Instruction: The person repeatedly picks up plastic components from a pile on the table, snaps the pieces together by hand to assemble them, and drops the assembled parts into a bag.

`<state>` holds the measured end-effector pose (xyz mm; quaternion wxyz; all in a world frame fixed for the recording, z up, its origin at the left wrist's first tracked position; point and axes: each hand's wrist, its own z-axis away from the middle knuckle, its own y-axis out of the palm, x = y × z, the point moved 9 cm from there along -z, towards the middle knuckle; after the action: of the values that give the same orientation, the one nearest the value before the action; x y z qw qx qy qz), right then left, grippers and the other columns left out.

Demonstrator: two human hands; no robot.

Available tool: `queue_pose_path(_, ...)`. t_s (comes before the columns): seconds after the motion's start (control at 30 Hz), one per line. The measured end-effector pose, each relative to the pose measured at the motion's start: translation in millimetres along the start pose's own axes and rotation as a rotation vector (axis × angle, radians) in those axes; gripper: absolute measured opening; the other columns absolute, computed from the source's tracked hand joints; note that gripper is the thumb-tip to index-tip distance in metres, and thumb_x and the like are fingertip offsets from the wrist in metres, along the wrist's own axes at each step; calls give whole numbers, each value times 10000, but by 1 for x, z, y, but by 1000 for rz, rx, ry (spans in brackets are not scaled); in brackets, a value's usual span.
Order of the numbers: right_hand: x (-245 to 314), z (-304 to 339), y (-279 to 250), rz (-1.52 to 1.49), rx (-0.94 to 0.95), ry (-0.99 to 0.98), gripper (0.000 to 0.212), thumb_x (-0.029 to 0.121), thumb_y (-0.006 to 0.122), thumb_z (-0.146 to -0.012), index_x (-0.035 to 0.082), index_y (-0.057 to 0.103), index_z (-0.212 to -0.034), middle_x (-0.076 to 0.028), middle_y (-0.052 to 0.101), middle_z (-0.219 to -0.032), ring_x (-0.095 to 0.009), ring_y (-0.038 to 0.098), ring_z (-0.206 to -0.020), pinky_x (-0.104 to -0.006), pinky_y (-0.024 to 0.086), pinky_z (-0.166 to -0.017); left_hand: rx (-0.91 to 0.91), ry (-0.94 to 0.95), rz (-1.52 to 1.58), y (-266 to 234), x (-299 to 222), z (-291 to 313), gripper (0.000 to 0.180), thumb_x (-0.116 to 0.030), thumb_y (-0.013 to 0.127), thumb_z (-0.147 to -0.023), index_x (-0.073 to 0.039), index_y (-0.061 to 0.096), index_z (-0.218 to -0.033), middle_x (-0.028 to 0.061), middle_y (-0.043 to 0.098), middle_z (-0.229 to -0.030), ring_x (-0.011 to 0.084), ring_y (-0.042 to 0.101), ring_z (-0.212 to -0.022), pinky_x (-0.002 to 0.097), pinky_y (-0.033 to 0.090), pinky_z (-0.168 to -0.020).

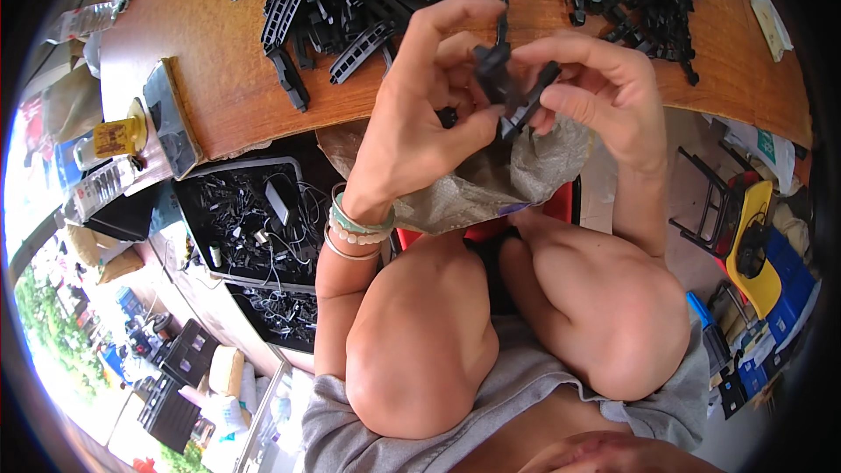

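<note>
Over the table's near edge, both my hands are raised and close together around black plastic parts. My left hand (pixel 420 114), its wrist ringed with bangles, has its fingers curled and thumb pressed on a dark black plastic piece (pixel 495 77), partly blurred. My right hand (pixel 604 92) pinches a slim black plastic piece (pixel 533 103) between thumb and fingers. The two pieces meet or overlap; I cannot tell whether they are joined. Below my hands, a greyish woven sack (pixel 464 193) hangs open between the table and my knees.
A big heap of black plastic parts (pixel 350 0) covers the wooden table (pixel 201 26) at the back, with a second heap (pixel 644 9) to the right. Black trays of small parts and cables (pixel 250 223) stand at left. A yellow-seated stool (pixel 753 250) stands at right.
</note>
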<state>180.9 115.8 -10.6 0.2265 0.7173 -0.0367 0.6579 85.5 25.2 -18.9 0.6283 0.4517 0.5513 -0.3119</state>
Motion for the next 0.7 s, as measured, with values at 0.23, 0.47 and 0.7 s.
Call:
queue_pose_path(0.23, 12, 4, -4, 44, -126, -131, 215, -72, 609, -840, -71, 636, -1053, -135, 649, -941, -201, 674, -778, -236, 539, -668, -76, -95, 278, -10, 8, -5, 214, 17, 612, -866, 32, 526, -1061, 151, 611, -1081, 237, 656, -938, 308, 547, -796)
queue_pose_path(0.47, 31, 9, 10, 664, -113, -315, 239, -167, 607, -764, -62, 650, -974, -158, 622, -968, -206, 626, -839, -265, 532, -685, -112, -264, 277, -7, 24, -4, 306, -83, 558, -925, 52, 576, -1199, 76, 664, -1008, 124, 632, -880, 251, 511, -796)
queue_pose_path(0.7, 31, 16, 4, 608, -333, -350, 228, -93, 697, -726, -10, 691, -938, -111, 625, -933, -180, 628, -799, -256, 518, -650, -11, 27, -317, 3, -11, 3, 310, -53, 662, -837, 16, 608, -1133, 106, 690, -842, 148, 656, -741, 276, 518, -658)
